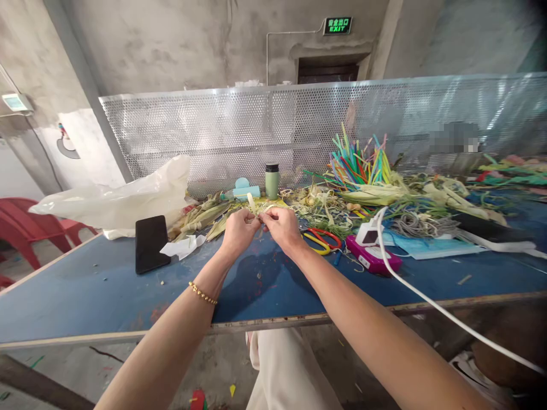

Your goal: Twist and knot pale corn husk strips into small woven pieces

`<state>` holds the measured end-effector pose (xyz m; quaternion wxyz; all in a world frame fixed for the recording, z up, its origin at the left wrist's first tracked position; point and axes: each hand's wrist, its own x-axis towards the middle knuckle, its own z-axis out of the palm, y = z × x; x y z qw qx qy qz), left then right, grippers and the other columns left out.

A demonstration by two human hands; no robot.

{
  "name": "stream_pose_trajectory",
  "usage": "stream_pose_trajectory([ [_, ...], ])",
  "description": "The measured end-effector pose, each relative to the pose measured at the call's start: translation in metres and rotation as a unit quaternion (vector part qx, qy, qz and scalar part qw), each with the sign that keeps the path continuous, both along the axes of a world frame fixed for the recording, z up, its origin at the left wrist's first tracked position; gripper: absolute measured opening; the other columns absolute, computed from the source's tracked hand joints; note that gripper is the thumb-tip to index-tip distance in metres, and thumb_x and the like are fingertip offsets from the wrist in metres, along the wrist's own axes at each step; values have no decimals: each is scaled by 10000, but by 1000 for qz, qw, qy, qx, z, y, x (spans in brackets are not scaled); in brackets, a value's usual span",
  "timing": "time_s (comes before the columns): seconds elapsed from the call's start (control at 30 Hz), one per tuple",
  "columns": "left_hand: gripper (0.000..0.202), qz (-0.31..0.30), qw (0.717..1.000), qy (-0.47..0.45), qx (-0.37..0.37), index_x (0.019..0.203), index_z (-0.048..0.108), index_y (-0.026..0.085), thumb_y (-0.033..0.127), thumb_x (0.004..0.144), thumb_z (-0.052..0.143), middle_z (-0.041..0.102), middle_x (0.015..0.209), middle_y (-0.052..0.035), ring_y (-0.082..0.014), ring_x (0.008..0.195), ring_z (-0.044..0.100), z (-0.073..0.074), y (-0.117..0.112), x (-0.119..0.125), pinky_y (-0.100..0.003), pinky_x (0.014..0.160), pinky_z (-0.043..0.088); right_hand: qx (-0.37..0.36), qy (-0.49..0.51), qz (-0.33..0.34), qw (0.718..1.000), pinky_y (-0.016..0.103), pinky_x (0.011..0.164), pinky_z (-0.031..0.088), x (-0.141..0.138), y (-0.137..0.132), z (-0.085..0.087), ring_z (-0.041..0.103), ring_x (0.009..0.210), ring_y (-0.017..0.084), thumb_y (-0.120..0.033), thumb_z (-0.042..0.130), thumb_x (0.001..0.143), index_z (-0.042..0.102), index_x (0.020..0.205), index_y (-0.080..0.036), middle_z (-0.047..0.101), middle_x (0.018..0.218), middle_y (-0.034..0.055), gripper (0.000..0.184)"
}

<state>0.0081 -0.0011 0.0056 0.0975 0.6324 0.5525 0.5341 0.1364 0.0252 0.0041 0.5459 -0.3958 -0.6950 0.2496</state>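
Observation:
My left hand [239,230] and my right hand [281,226] meet over the middle of the blue table, fingertips pinched close together. Between them is a pale strip [250,200], which looks like corn husk; one end sticks up above my left fingers. The rest of it is mostly hidden by the fingers. Beyond the hands lie dried corn husks [203,216] on the left and a tangle of husk shreds [320,205] on the right. Scissors with red and yellow handles [323,240] rest just right of my right hand.
A black phone [151,244], white paper [183,246] and a large plastic bag [115,196] are on the left. A green bottle [272,181] stands behind my hands. Rightward are coloured pipe cleaners [359,159], a purple box [372,256], a white cable [421,293] and a blue mask [436,246].

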Motion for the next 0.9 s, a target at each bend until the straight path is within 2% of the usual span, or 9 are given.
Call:
stream_pose_trajectory([
  [0.17,169,-13,1000,-21,2,594,516,179,270,700,611,416,543,55,-110,570,361,-4,5,-3,-241,535,248,-7,1,-11,1000,240,533,434,0,0,1,644,526,164,-227,614,810,647,612,-169,636,530,16,209],
  [0.47,198,-30,999,-24,1,585,532,170,278,720,628,407,530,56,-100,551,340,-3,3,-4,-238,520,234,-23,15,-7,1000,250,538,424,1,1,0,605,495,154,-256,611,814,664,613,-167,615,479,7,226],
  [0.57,182,-62,997,-52,-8,708,631,152,329,747,638,406,541,61,-99,536,324,-3,1,-4,-238,511,231,-25,38,-1,999,263,547,429,2,7,-3,593,489,161,-302,610,820,681,650,-163,611,480,10,231],
  [0.67,202,-88,994,-67,-8,826,696,136,310,739,641,480,585,47,-106,561,376,-4,2,-3,-235,530,272,-18,56,3,998,269,557,427,3,10,-5,578,492,162,-338,613,821,678,666,-166,601,479,7,241],
  [0.83,252,-106,992,-62,21,730,697,128,366,769,627,597,674,-4,-127,646,474,-6,4,-3,-235,581,341,-16,53,9,998,270,544,396,2,8,-3,536,489,147,-344,617,803,626,621,-183,561,486,-11,243],
  [0.9,253,-104,993,-52,23,731,705,125,360,772,621,622,691,-15,-134,660,494,-5,3,-4,-236,587,352,-8,62,6,998,270,576,405,1,8,-2,554,553,149,-340,649,769,612,594,-183,585,546,-3,238],
])
